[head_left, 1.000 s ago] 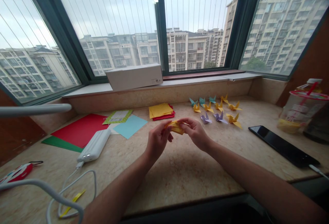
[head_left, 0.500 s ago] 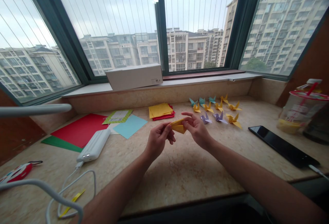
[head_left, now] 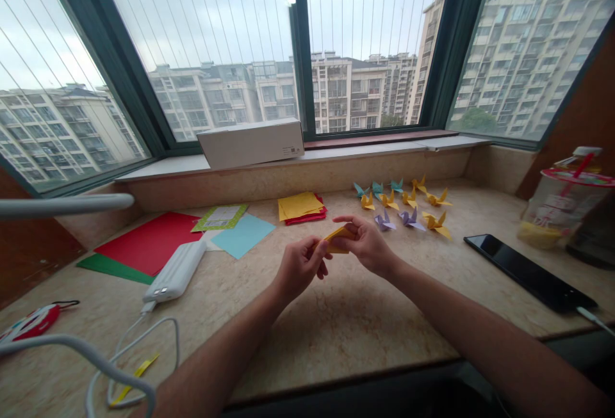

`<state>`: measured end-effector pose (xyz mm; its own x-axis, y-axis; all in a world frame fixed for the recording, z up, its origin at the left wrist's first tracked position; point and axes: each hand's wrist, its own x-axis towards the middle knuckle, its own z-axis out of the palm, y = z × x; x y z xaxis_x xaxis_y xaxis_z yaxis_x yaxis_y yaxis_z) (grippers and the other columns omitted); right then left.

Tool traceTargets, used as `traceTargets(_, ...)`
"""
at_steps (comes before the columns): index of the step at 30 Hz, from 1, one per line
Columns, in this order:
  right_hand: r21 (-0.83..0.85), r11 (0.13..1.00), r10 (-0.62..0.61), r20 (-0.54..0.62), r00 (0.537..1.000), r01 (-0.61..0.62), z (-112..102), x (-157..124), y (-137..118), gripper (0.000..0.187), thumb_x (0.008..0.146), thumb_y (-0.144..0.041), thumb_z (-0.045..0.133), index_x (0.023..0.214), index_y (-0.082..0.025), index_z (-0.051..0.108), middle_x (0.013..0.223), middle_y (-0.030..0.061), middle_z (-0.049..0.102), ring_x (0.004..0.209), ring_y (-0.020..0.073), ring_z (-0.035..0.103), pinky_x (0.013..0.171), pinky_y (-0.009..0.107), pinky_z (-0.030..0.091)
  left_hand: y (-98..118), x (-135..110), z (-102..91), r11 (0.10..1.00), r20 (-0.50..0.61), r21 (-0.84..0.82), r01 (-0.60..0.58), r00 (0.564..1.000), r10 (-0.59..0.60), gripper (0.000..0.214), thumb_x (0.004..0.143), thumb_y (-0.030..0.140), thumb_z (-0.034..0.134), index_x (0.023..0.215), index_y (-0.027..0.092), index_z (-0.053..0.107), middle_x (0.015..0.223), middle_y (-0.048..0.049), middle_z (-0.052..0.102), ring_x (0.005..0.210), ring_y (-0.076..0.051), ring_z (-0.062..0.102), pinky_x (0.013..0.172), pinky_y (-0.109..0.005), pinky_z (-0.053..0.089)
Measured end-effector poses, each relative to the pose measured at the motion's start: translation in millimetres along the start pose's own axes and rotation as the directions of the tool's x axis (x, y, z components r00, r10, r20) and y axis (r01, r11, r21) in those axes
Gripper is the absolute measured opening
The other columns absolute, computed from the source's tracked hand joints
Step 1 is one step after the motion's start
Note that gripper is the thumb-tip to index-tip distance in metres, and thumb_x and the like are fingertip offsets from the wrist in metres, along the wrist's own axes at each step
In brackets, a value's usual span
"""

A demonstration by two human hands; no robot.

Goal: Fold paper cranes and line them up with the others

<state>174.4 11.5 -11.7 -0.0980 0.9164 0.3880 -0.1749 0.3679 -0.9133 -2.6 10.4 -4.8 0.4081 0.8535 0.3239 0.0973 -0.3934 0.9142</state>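
Observation:
A small piece of folded yellow paper [head_left: 339,241] is held up between my two hands, over the middle of the counter. My left hand [head_left: 300,265] pinches its left end between thumb and fingers. On the right end, my right hand [head_left: 369,246] closes its thumb and fingers, hiding part of the folds. Beyond my right hand stand several paper cranes: yellow [head_left: 436,223], purple [head_left: 410,218] and teal [head_left: 378,189]. Behind the hands lies a stack of yellow paper squares [head_left: 298,205] on top of red ones [head_left: 307,218].
To the left lie large red paper [head_left: 148,239], green paper [head_left: 120,269], a light blue sheet [head_left: 245,236] and a white power bank [head_left: 177,271] with its cable [head_left: 177,341]. A black phone [head_left: 528,272] and a plastic cup [head_left: 560,213] are at right. A white box [head_left: 252,143] rests on the sill.
The folded yellow paper has turned and tilted between my hands, showing a narrower face. My right hand has shifted slightly left and down over it, and the hands are closer together.

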Motion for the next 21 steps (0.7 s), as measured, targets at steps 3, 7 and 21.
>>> traceTargets(3,-0.024,1.000,-0.014,-0.006,1.000,0.014,2,-1,-2,0.048,0.070,-0.031,0.081,0.111,-0.019,0.061,0.081,0.0014,0.071,0.074,0.0170,0.068,0.070,0.031,0.055,-2,0,1.2,1.000,0.039,0.001,0.016,0.999,-0.016,0.044,0.091,0.050,0.054,0.068,0.013,0.061,0.046,-0.0002,0.059,0.036,-0.011,0.056,0.036,-0.018,0.042)
traceTargets(7,0.038,0.999,0.021,-0.047,0.999,-0.019,3,1,-7,0.042,0.071,-0.038,0.080,0.104,-0.019,0.064,0.089,0.0052,0.075,0.081,0.0192,0.070,0.073,0.033,0.056,-3,0,3.9,0.998,-0.072,-0.048,-0.036,0.997,0.033,0.044,0.091,0.051,0.053,0.073,0.012,0.063,0.060,-0.0049,0.067,0.042,-0.012,0.060,0.038,-0.020,0.045)
traceTargets(21,-0.299,0.953,-0.142,-0.285,0.948,0.052,6,-3,0,0.029,0.074,-0.038,0.078,0.092,-0.018,0.066,0.083,0.0066,0.074,0.073,0.0208,0.070,0.066,0.032,0.055,-5,-1,17.4,0.980,0.011,-0.173,0.097,0.995,-0.096,0.043,0.089,0.054,0.054,0.077,0.012,0.057,0.067,-0.0054,0.067,0.042,-0.011,0.060,0.037,-0.020,0.044)
